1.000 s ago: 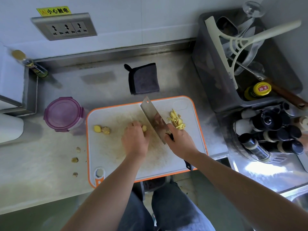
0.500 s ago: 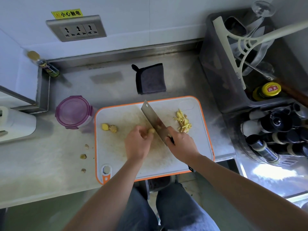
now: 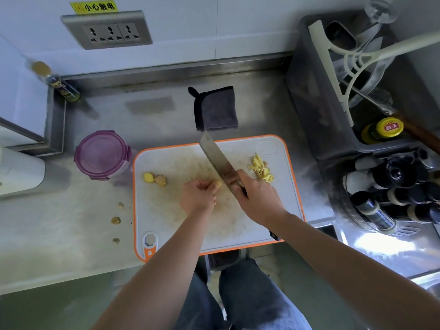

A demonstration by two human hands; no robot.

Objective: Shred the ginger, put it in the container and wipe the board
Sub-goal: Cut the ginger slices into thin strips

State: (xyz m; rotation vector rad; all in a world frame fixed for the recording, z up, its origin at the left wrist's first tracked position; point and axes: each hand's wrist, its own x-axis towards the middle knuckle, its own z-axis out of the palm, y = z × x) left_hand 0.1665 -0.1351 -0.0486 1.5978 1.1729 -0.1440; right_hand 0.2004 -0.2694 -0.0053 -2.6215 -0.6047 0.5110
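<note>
A white cutting board (image 3: 281, 167) with an orange rim lies on the steel counter. My left hand (image 3: 197, 196) pinches a small ginger piece (image 3: 217, 183) down on the board's middle. My right hand (image 3: 257, 196) grips the handle of a cleaver (image 3: 217, 158), whose blade stands just right of that piece. A heap of yellow ginger shreds (image 3: 260, 168) lies on the board's right part. Two ginger chunks (image 3: 154, 179) sit on its left part. The round container (image 3: 102, 154) with a purple lid stands left of the board, lid on.
A folded grey cloth (image 3: 215, 108) lies behind the board. Three ginger scraps (image 3: 116, 220) are on the counter at left. A grey utensil bin (image 3: 321, 91) and a rack of dark bottles (image 3: 400, 191) stand at right. A small jar (image 3: 64, 88) sits in the back-left corner.
My view has shifted a little. Both hands stay at the board's middle, the cleaver working beside the ginger piece under my left fingers.
</note>
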